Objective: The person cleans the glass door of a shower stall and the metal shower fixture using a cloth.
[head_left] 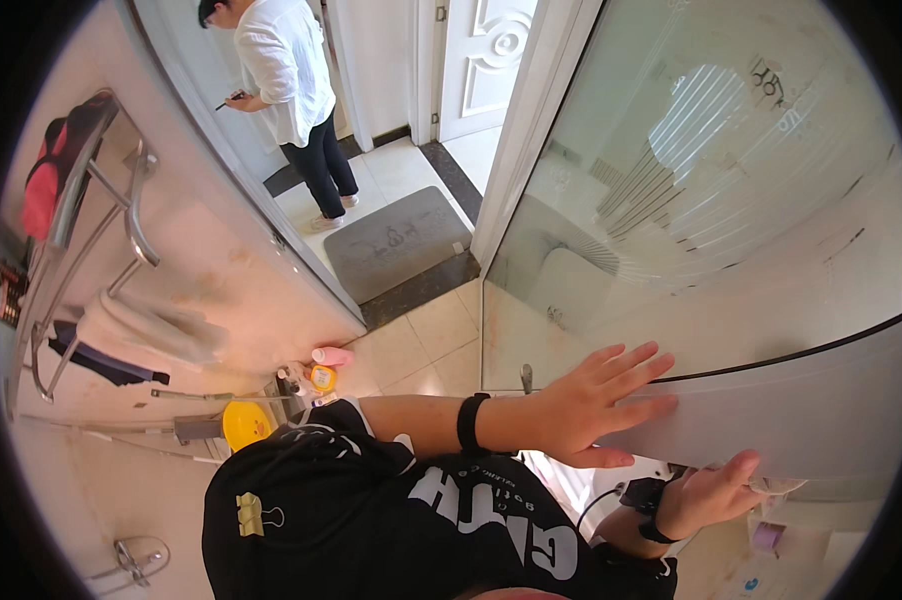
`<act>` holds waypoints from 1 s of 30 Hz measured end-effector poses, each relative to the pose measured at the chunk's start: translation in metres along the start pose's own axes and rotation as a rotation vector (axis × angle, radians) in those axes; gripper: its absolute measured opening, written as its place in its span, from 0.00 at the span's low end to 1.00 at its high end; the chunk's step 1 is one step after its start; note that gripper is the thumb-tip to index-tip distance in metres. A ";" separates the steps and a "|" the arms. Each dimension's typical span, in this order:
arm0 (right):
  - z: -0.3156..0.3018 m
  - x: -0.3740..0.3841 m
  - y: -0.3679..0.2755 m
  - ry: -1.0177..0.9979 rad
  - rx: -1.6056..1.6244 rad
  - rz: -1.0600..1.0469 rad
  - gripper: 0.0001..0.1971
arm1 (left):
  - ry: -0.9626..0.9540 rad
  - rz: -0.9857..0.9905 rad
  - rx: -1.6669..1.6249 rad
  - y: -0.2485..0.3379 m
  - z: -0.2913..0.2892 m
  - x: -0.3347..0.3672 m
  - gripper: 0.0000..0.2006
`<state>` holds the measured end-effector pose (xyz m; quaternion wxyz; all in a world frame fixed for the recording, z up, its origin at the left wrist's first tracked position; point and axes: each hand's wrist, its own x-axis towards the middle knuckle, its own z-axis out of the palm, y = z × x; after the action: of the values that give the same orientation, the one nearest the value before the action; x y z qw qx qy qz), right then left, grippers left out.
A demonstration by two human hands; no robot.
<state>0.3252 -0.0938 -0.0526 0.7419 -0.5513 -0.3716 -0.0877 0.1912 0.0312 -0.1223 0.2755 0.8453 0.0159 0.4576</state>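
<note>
My left hand is stretched out with its fingers spread, the fingertips over a smooth pale panel below a dark curved seam. A black band circles that wrist. Lower and farther right, my right hand is at the panel's lower edge, thumb raised and the other fingers curled. A whitish rounded piece lies by those fingers; what they hold is partly hidden. The right wrist wears a dark strapped device with a cable. Above the seam stands a large clear glass pane with line patterns.
Another person stands beyond the doorway beside a grey mat. On the left wall is a metal towel rack with cloths. Bottles and a yellow basin stand low at the left. A shower mixer is at the lower left.
</note>
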 end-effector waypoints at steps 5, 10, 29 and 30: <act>-0.076 0.017 0.074 -0.402 -1.012 -0.773 0.27 | 0.110 0.026 0.115 0.002 0.046 0.012 0.39; -0.056 0.011 0.098 -0.601 0.134 -0.082 0.44 | 0.134 0.026 0.199 -0.005 0.067 0.015 0.43; -0.020 0.024 0.081 -1.322 0.735 0.226 0.34 | 0.199 0.060 0.241 0.001 0.048 -0.009 0.43; -0.013 0.022 0.082 -1.343 0.719 0.166 0.34 | 0.206 0.054 0.228 0.003 0.041 -0.012 0.43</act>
<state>0.3909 -0.0688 -0.1018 0.4945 -0.2371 -0.7056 0.4487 0.2157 0.0068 -0.1483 0.1623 0.8198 0.0731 0.5442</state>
